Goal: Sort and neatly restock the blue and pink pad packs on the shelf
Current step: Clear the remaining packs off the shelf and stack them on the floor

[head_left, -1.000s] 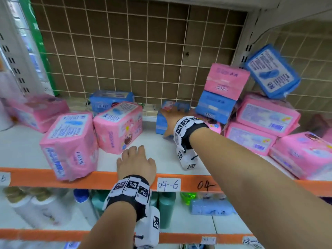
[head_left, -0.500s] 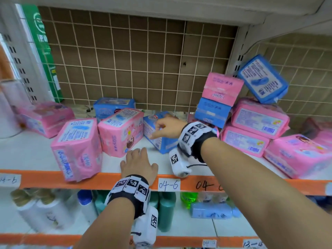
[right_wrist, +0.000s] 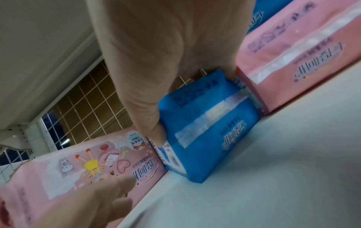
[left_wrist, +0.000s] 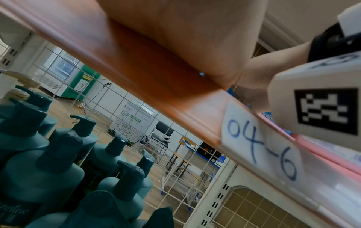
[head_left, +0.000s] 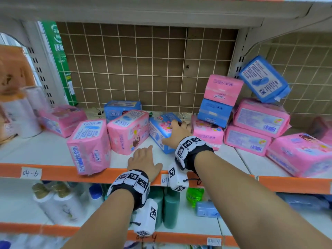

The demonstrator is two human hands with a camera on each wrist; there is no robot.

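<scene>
My right hand (head_left: 175, 133) grips a blue pad pack (head_left: 159, 131) standing on the white shelf (head_left: 53, 151), thumb on its near face and fingers over its far side. In the right wrist view the same blue pack (right_wrist: 205, 131) sits between a pink pack (right_wrist: 82, 166) on its left and another pink pack (right_wrist: 293, 61) on its right. My left hand (head_left: 143, 161) lies flat on the shelf's front edge, holding nothing. Two pink packs (head_left: 89, 144) (head_left: 128, 131) stand left of the blue one. Another blue pack (head_left: 122, 107) lies behind them.
At the right is a jumbled pile of pink packs (head_left: 260, 116) with blue packs (head_left: 214, 112) (head_left: 264, 79) among them. One pink pack (head_left: 62, 118) lies at far left. Wire grid backs the shelf. Teal pump bottles (left_wrist: 48, 154) fill the shelf below.
My right hand has pulled the blue pack from the back of the shelf forward and left, up against the pink pack. My left hand has stayed on the shelf edge.
</scene>
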